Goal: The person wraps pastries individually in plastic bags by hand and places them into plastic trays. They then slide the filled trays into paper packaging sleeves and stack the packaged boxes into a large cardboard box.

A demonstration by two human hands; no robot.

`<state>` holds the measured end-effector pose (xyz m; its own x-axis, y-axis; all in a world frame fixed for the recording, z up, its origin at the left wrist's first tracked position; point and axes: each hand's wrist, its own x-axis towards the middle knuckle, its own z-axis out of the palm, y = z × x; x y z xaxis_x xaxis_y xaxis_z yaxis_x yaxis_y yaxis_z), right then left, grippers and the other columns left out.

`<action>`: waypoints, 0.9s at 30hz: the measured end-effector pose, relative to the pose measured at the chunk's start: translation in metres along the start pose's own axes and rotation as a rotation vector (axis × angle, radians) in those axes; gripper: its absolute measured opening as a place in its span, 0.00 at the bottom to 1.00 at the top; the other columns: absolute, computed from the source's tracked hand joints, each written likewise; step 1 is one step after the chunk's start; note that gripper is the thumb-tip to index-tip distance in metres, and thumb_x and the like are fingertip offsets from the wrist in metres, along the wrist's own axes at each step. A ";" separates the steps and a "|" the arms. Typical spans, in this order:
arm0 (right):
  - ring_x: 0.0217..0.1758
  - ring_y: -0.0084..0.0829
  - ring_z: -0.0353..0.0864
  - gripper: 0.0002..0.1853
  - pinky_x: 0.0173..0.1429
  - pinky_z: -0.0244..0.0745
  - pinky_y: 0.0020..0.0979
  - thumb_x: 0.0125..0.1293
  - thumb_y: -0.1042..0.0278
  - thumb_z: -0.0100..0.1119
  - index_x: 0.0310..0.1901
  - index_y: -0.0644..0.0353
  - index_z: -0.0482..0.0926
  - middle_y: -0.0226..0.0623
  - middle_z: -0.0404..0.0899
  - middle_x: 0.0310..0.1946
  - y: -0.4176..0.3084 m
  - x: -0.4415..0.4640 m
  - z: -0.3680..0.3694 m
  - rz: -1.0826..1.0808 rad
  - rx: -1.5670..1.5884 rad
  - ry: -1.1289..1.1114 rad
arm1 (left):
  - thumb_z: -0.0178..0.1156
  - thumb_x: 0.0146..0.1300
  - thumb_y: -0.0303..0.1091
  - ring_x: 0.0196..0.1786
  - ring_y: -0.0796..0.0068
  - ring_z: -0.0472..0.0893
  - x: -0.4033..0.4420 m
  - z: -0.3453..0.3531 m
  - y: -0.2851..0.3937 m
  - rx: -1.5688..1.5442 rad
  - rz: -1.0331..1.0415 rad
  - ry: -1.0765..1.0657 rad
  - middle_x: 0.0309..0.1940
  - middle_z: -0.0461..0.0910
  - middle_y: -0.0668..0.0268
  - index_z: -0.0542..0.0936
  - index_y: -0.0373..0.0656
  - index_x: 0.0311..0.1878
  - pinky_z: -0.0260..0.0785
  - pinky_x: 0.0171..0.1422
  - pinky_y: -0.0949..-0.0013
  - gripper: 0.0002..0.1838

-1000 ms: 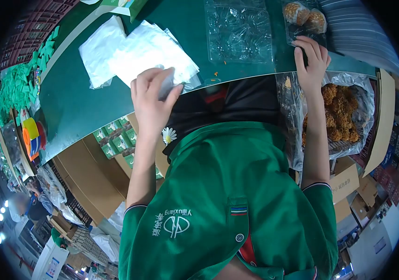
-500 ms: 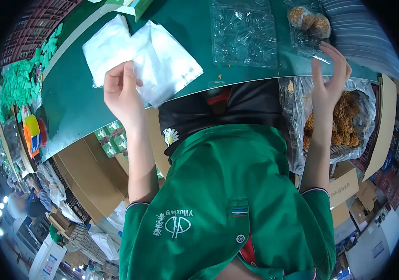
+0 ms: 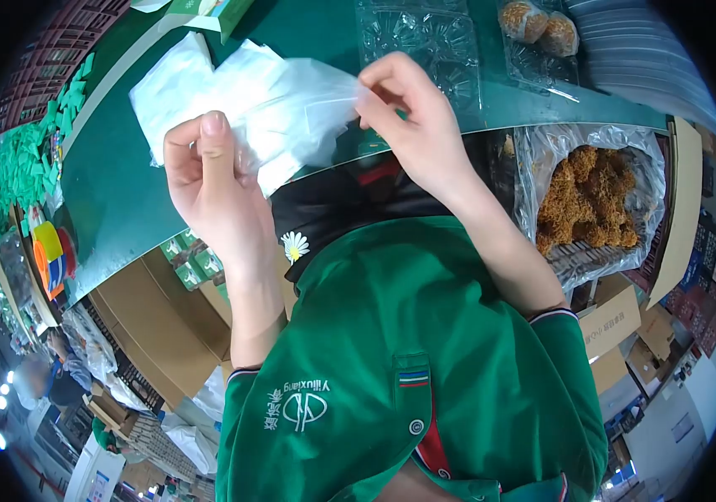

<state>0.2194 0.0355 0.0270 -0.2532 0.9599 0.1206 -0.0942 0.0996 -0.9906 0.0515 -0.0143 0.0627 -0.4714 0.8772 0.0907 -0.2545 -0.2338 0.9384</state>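
My left hand (image 3: 211,180) is closed on the near edge of a thin, clear plastic bag (image 3: 303,105), thumb pointing up. My right hand (image 3: 412,117) pinches the bag's right end between thumb and fingers, and the film is stretched between both hands. Beneath it lies a stack of whitish plastic bags (image 3: 169,88) on the green table (image 3: 107,197). Behind my right hand is a clear plastic tray (image 3: 441,42) with moulded cups. Farther right, two wrapped round brown food pieces (image 3: 542,29) sit in another clear tray.
A plastic-lined crate holds several browned, shaggy pieces (image 3: 588,201) below the table's right edge. Stacked clear trays (image 3: 626,50) stand at the far right. Green packets (image 3: 19,171) heap up at the left, near tape rolls (image 3: 50,251). An open cardboard box (image 3: 153,309) sits below the table.
My right hand has moved left from beside the wrapped pieces to the bags and now grips the bag's end. The bag has been lifted and stretched rightward. My left hand has shifted slightly.
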 end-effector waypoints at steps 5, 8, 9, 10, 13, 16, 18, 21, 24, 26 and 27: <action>0.37 0.42 0.74 0.17 0.43 0.69 0.38 0.50 0.70 0.65 0.43 0.59 0.75 0.37 0.77 0.39 -0.058 -0.022 -0.022 -0.614 -0.507 -0.038 | 0.59 0.69 0.30 0.22 0.89 0.62 -0.004 0.020 -0.001 0.177 0.016 -0.105 0.23 0.72 0.72 0.75 0.39 0.39 0.49 0.24 0.80 0.05; 0.39 0.46 0.76 0.15 0.42 0.70 0.42 0.54 0.74 0.61 0.45 0.61 0.74 0.40 0.77 0.39 -0.042 -0.026 -0.007 -0.496 -0.302 -0.085 | 0.58 0.69 0.28 0.24 0.89 0.65 -0.017 0.054 0.010 0.254 0.024 -0.260 0.24 0.73 0.72 0.74 0.38 0.38 0.52 0.26 0.81 0.05; 0.39 0.47 0.76 0.15 0.42 0.71 0.44 0.55 0.75 0.59 0.45 0.61 0.74 0.41 0.77 0.38 -0.032 -0.029 -0.005 -0.403 -0.251 -0.080 | 0.59 0.68 0.26 0.27 0.86 0.69 -0.018 0.058 0.008 0.297 0.105 -0.317 0.26 0.76 0.71 0.74 0.37 0.39 0.59 0.30 0.80 0.04; 0.40 0.48 0.76 0.15 0.42 0.71 0.44 0.56 0.75 0.58 0.46 0.61 0.73 0.43 0.77 0.39 -0.025 -0.032 -0.007 -0.256 -0.195 -0.098 | 0.59 0.67 0.25 0.28 0.85 0.70 -0.021 0.061 0.005 0.377 0.180 -0.416 0.27 0.76 0.71 0.75 0.37 0.39 0.61 0.31 0.79 0.03; 0.43 0.48 0.78 0.17 0.43 0.74 0.40 0.59 0.65 0.57 0.49 0.56 0.73 0.41 0.78 0.40 0.003 -0.022 -0.004 -0.371 -0.276 -0.104 | 0.59 0.63 0.19 0.29 0.80 0.73 -0.035 0.071 0.001 0.626 0.430 -0.723 0.27 0.77 0.67 0.78 0.37 0.36 0.64 0.33 0.76 0.02; 0.41 0.40 0.81 0.16 0.43 0.76 0.33 0.64 0.57 0.56 0.48 0.58 0.74 0.40 0.79 0.38 0.012 -0.012 -0.023 -0.263 -0.219 -0.077 | 0.58 0.59 0.15 0.28 0.74 0.73 -0.043 0.084 -0.001 0.682 0.432 -0.889 0.28 0.77 0.64 0.80 0.37 0.35 0.63 0.33 0.74 0.06; 0.42 0.35 0.81 0.16 0.44 0.75 0.31 0.68 0.55 0.54 0.47 0.60 0.75 0.39 0.79 0.38 0.003 -0.012 -0.042 0.202 0.399 -0.225 | 0.59 0.60 0.16 0.29 0.75 0.72 -0.049 0.091 -0.011 0.601 0.274 -0.936 0.28 0.75 0.65 0.79 0.36 0.35 0.63 0.35 0.76 0.04; 0.47 0.30 0.79 0.20 0.49 0.74 0.30 0.72 0.51 0.51 0.45 0.63 0.77 0.37 0.79 0.40 -0.012 -0.028 -0.065 0.305 0.816 -0.071 | 0.60 0.57 0.16 0.26 0.71 0.74 -0.053 0.102 -0.030 0.531 0.233 -0.988 0.27 0.76 0.63 0.80 0.38 0.40 0.65 0.30 0.72 0.09; 0.56 0.29 0.73 0.20 0.58 0.70 0.32 0.70 0.52 0.54 0.45 0.64 0.79 0.37 0.77 0.44 -0.029 -0.046 -0.131 -0.225 0.110 0.114 | 0.60 0.59 0.17 0.27 0.73 0.74 -0.062 0.108 -0.036 0.508 0.118 -1.037 0.28 0.77 0.64 0.78 0.37 0.48 0.66 0.32 0.74 0.13; 0.46 0.28 0.81 0.20 0.53 0.76 0.31 0.64 0.51 0.63 0.45 0.61 0.79 0.36 0.82 0.39 -0.043 -0.083 -0.206 -0.027 -0.169 0.382 | 0.60 0.59 0.17 0.28 0.72 0.75 -0.066 0.109 -0.039 0.538 0.084 -1.120 0.28 0.76 0.64 0.78 0.36 0.48 0.67 0.33 0.74 0.13; 0.40 0.26 0.82 0.19 0.47 0.78 0.31 0.62 0.52 0.66 0.44 0.59 0.80 0.34 0.82 0.35 -0.041 -0.098 -0.235 -0.008 -0.344 0.570 | 0.60 0.59 0.17 0.29 0.71 0.75 -0.069 0.110 -0.043 0.547 0.089 -1.152 0.27 0.76 0.63 0.78 0.36 0.47 0.68 0.33 0.73 0.13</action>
<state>0.4745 -0.0013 0.0405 0.3041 0.9377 0.1682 0.2429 0.0944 -0.9655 0.1881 -0.0187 0.0527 0.6019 0.7866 0.1375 0.2491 -0.3485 0.9036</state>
